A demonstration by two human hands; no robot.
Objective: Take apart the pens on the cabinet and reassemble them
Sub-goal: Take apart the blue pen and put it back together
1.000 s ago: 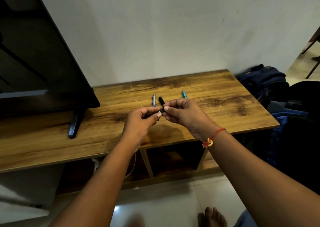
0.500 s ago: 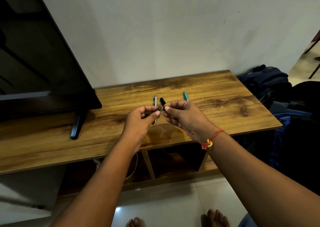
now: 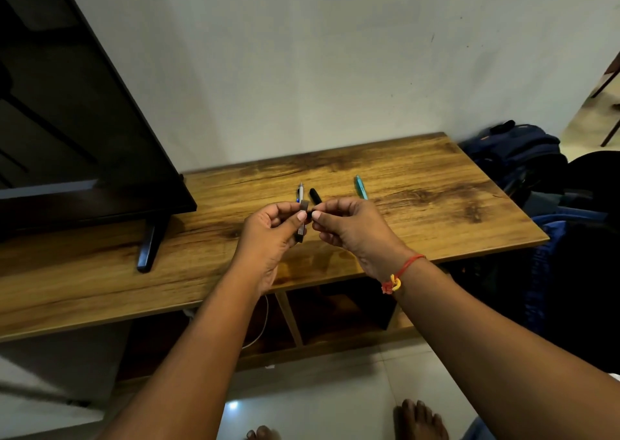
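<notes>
In the head view, both hands meet in the middle of the frame, above the front part of the wooden cabinet (image 3: pixel 419 184). The left hand (image 3: pixel 268 238) has its fingers curled around a grey pen body (image 3: pixel 303 228), which stands almost upright, and its thumb presses on the side of it. The right hand (image 3: pixel 355 231) is just beside it, thumb tips nearly touching. It pinches a small dark part (image 3: pixel 310 212) at the upper end of the grey pen body. This part is too small to tell what it is. A red thread (image 3: pixel 407 265) is tied on the right wrist.

Behind the hands, three things lie on the cabinet top: a silver pen (image 3: pixel 300 191), a short black piece (image 3: pixel 315 195) just right of it, and a teal pen (image 3: pixel 360 186) further right, apart from the others. A television (image 3: pixel 67 121) stands at the upper left of the frame. A dark blue backpack (image 3: pixel 513 147) is at the right end of the cabinet.
</notes>
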